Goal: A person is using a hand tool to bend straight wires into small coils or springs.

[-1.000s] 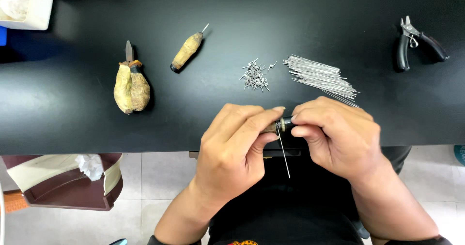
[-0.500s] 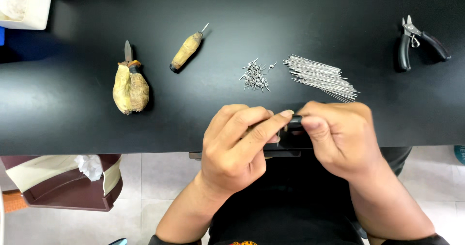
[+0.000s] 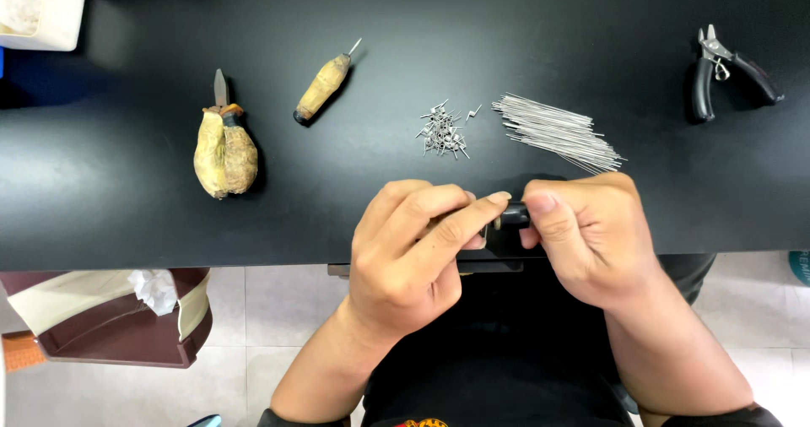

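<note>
Black, small tool [image 3: 511,218] is lying crosswise at the tabletop [image 3: 126,224] edge; you are pinching it between both hands, left hand [image 3: 413,245] fingers and right hand [image 3: 586,237] fingers pressed together on it.

1. Both hands meet at the near edge of the black table [image 3: 126,199]; the left hand [image 3: 413,250] and right hand [image 3: 591,237] pinch a small dark tool [image 3: 510,218] between them.
2. Just beyond lie a wire bundle [image 3: 557,132] and a pile of bent bits [image 3: 443,130].
3. Pliers [image 3: 717,68] rest far right.
4. Two wrapped-handle tools [image 3: 224,144] lie left.
</note>
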